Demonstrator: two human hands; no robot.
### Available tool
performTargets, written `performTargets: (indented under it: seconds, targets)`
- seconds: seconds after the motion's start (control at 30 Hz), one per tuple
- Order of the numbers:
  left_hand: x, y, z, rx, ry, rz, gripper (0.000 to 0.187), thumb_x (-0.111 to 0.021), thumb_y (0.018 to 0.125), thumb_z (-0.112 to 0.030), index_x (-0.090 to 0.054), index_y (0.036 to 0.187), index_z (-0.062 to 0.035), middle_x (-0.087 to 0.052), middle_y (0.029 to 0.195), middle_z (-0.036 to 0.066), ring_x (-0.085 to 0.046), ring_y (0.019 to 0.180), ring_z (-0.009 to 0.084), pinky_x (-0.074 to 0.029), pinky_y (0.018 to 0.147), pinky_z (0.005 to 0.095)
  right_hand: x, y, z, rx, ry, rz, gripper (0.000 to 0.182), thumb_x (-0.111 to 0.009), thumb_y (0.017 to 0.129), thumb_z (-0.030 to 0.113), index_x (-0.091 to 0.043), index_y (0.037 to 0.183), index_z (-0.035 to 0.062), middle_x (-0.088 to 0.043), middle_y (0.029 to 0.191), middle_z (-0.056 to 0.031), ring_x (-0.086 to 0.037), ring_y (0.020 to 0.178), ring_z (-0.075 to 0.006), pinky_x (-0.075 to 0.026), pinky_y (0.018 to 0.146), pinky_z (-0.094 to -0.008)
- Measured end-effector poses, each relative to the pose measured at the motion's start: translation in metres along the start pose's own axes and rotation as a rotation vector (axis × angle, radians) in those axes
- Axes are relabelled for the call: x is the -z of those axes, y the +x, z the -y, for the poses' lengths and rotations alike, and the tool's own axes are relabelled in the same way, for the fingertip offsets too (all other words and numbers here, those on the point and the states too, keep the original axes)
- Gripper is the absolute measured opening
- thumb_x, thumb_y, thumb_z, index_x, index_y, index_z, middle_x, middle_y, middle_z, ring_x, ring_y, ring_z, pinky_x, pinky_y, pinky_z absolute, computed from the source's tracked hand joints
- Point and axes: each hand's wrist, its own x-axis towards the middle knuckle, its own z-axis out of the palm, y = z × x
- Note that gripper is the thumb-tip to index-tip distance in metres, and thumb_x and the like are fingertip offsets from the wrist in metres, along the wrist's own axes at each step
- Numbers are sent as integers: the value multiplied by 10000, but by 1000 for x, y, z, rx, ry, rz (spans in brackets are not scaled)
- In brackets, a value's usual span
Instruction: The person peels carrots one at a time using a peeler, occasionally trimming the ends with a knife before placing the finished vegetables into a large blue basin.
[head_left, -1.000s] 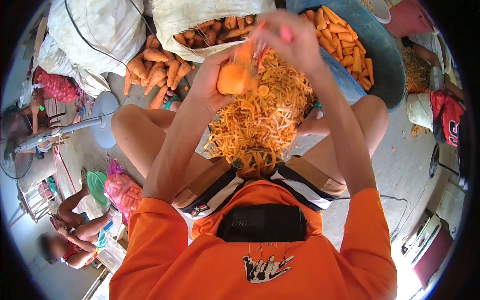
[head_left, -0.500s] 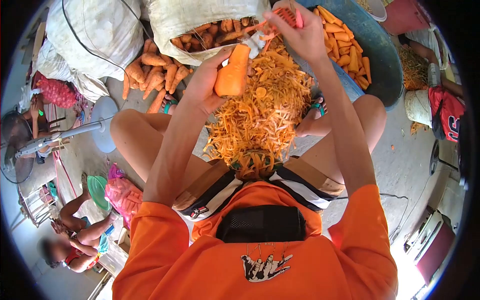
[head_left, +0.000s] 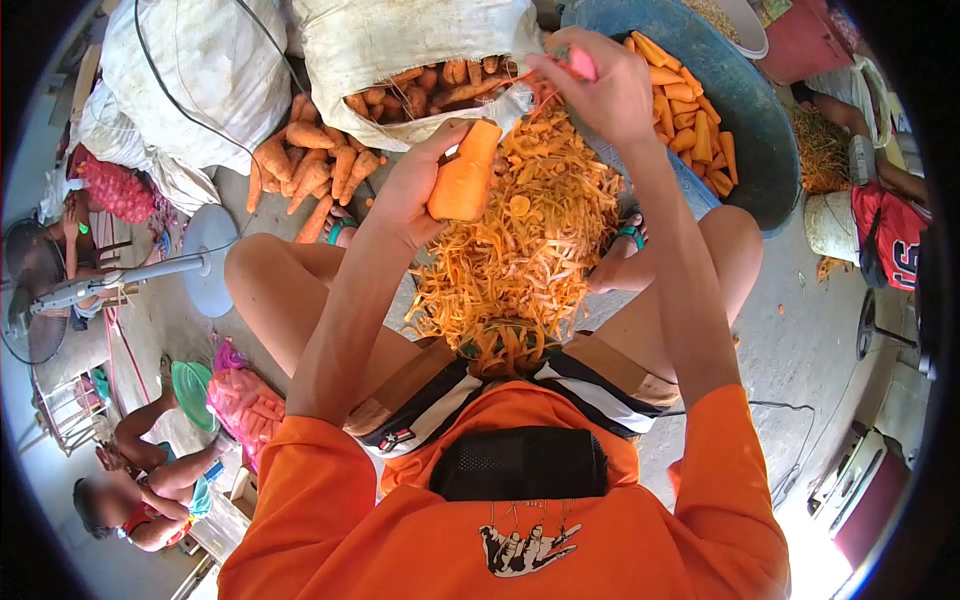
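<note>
My left hand [head_left: 412,190] is wrapped round a thick peeled carrot [head_left: 464,172], held tilted above a heap of carrot peelings [head_left: 530,230]. Beyond it, my right hand [head_left: 605,85] grips a red-pink peeler [head_left: 580,63], its head blurred and partly hidden by my fingers. The peeler is apart from the carrot. Unpeeled carrots [head_left: 310,160] lie on the floor and fill the mouth of a white sack [head_left: 420,35]. Peeled carrots [head_left: 700,120] sit in a blue tub [head_left: 765,140] to the right of my right hand.
Another full white sack [head_left: 190,70] stands at the upper left. A fan [head_left: 205,262] lies sideways in view at left, near a pink bag of carrots [head_left: 245,405] and a green basket [head_left: 192,393]. One person [head_left: 155,480] sits lower left; another in red [head_left: 890,230] is at right.
The carrot and my left hand have shifted slightly down. My right hand has tilted the peeler, so its head now shows less. The whole view has moved a little.
</note>
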Motion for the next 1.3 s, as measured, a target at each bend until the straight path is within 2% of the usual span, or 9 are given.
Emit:
performTargets:
  seconds: [0.1,0.13,0.23,0.33,0.5,0.57,0.7,0.87,1.3]
  targets:
    - [-4,-2,-1,18,-38,-9,328,-573,1060,-313,-585,1267,-59,-682,1075,97,-709,901,205,-610,688,361,16,-1,-13,-403,23,148,412,-848,853,426,-734,955,43,-709,788,-89,-629,657,-261,-529,636,-321]
    - [-3,0,0,13,-39,-10,328,-573,1060,-313,-585,1267,-59,-682,1075,97,-709,901,205,-610,688,361,17,3,0,-486,328,183,315,-856,869,288,-732,995,28,-727,800,-56,-697,746,-157,-541,689,-302]
    - [-6,3,1,-72,-158,6,343,-615,1044,-310,-588,1250,-37,-691,1019,93,-706,833,183,-606,676,344,11,-8,47,-139,620,223,280,-846,889,236,-721,1011,17,-719,767,-32,-676,729,-107,-540,685,-279]
    - [-10,0,1,-32,-196,31,352,-638,1033,-309,-589,1256,-41,-686,1027,91,-700,857,191,-606,686,356,14,-5,62,66,446,236,234,-818,918,181,-711,1028,4,-725,821,-16,-668,745,-76,-536,682,-247]
    - [-5,4,3,96,-304,134,322,-613,1048,-299,-605,1285,-81,-667,1088,75,-664,961,216,-577,746,376,5,-2,1,-260,263,260,163,-774,950,125,-697,1014,-4,-737,872,-40,-709,787,-81,-544,651,-234]
    - [-5,4,1,62,-292,109,333,-611,1051,-301,-602,1297,-78,-670,1113,78,-663,974,213,-578,747,372,4,-3,30,-493,855,97,351,-900,825,277,-731,1004,26,-688,767,-53,-656,681,-85,-517,608,-279]
    - [9,7,2,31,-256,146,345,-593,1063,-301,-597,1309,-59,-676,1157,80,-676,1015,205,-593,781,377,12,-4,68,102,517,286,288,-872,848,211,-724,1015,28,-755,950,-96,-691,735,-125,-533,631,-280]
    - [-5,14,-1,-64,-242,7,332,-583,1072,-283,-595,1295,-37,-691,1149,84,-701,1014,213,-608,840,385,-13,-12,38,-158,537,376,286,-864,858,193,-717,1025,15,-608,742,-14,-536,670,-51,-489,635,-253]
    - [-1,27,-13,-162,-106,53,345,-614,1061,-282,-572,1308,-44,-678,1185,98,-692,1065,208,-606,904,364,7,0,44,-211,483,410,284,-862,861,182,-721,1043,17,-670,821,-16,-580,733,-69,-492,664,-258]
